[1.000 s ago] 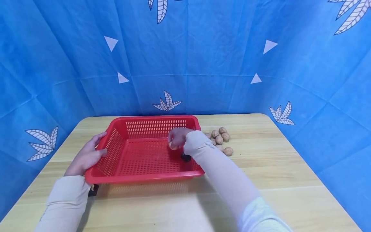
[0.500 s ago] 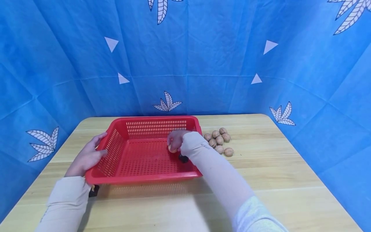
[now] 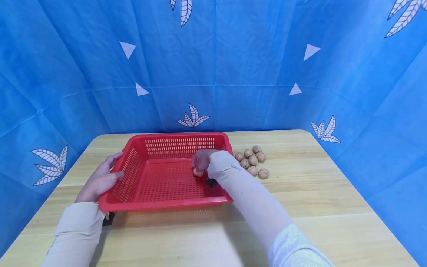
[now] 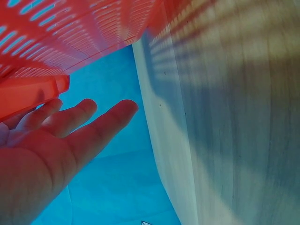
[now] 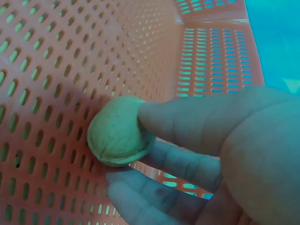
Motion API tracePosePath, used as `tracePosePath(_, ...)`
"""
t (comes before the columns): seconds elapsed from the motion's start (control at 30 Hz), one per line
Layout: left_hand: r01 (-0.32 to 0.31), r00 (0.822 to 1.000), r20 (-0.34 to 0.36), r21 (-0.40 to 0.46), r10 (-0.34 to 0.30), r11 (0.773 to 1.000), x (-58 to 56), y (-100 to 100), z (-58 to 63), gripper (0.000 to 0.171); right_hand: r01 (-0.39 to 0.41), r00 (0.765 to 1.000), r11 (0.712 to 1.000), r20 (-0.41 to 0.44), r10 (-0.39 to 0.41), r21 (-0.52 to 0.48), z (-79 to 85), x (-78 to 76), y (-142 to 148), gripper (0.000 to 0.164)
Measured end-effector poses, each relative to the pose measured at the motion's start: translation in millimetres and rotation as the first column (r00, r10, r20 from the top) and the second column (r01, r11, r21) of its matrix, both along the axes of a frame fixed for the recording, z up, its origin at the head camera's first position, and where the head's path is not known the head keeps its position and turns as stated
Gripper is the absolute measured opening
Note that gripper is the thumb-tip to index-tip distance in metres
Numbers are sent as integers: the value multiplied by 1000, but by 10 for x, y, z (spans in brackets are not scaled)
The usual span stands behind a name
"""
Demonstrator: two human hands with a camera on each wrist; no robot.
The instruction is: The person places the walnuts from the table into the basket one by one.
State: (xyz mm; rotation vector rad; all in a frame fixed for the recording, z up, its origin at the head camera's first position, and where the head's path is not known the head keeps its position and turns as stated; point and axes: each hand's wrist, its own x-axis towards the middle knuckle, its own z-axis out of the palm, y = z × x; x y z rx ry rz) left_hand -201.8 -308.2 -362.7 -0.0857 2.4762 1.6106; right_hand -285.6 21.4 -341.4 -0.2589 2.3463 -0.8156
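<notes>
Inside a red basket (image 3: 163, 181), right grip (image 3: 202, 159) pinching a walnut (image 5: 117, 131), seam (image 5: 123, 160) seen only in wrist view, left grip (image 3: 101, 180) clasping rim (image 3: 166, 204).

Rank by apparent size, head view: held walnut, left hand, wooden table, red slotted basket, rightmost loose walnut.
1. Wooden table
2. Red slotted basket
3. Left hand
4. Held walnut, rightmost loose walnut: unranked; right fingers partly hide the held one.

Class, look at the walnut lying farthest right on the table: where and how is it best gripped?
Probably by a thumb-and-finger pinch across its widest part, coming from above and the right. The walnut is rounded, its top and right side lie exposed, and the other walnuts sit to its left and behind, leaving less finger room there.
</notes>
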Motion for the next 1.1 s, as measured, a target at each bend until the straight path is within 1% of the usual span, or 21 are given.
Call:
tracePosePath(0.07,-4,1000,4,5,4,1000,10,-1,8,97,-54,998,999,-31,54,5,-5,-15,-10,47)
tracePosePath(0.13,-7,1000,6,9,7,1000,19,1,14,98,-103,993,995,-55,104,9,-4,-35,-12,43)
tracePosePath(0.23,-10,1000,7,11,10,1000,17,7,12,98,-188,973,982,-132,189,20,25,-60,12,28)
tracePosePath(0.27,-12,1000,9,12,12,1000,16,8,12,98,-198,969,980,-145,198,16,38,-69,26,25)
tracePosePath(0.3,-13,1000,11,13,13,1000,14,10,12,98,-197,969,980,-149,195,7,50,-83,45,22)
tracePosePath(0.37,-16,1000,15,12,16,1000,11,14,12,98,-220,962,975,-169,215,-16,68,-119,74,18)
tracePosePath(0.43,-19,1000,21,10,19,1000,11,19,13,98,-228,963,971,-164,214,-71,83,-160,111,18)
tracePosePath(0.5,-23,999,25,7,23,1000,13,23,15,98,-214,970,966,-147,193,-142,100,-205,152,20)
tracePosePath(0.57,-25,999,26,2,25,1000,17,26,19,97,-193,978,954,-126,167,-230,120,-246,196,23)
tracePosePath(0.63,-26,999,24,-2,26,1000,22,26,20,97,-166,984,941,-114,137,-296,147,-281,242,26)
tracePosePath(0.7,-24,1000,19,-3,24,1000,26,23,18,97,-135,989,922,-99,106,-364,183,-300,292,30)
tracePosePath(0.8,-21,1000,13,-1,21,1000,30,20,14,96,-104,992,893,-107,63,-438,245,-313,396,33)
tracePosePath(0.87,-20,1000,10,-1,20,1000,34,20,12,97,-83,994,862,-103,35,-501,295,-309,481,32)
tracePosePath(0.97,-21,1000,10,1,21,1000,37,19,8,97,-41,997,793,-72,-4,-608,358,-307,642,31)
tracePosePath(1.1,-23,1000,10,6,23,1000,35,18,5,96,8,997,703,-45,-57,-711,392,-310,906,32)
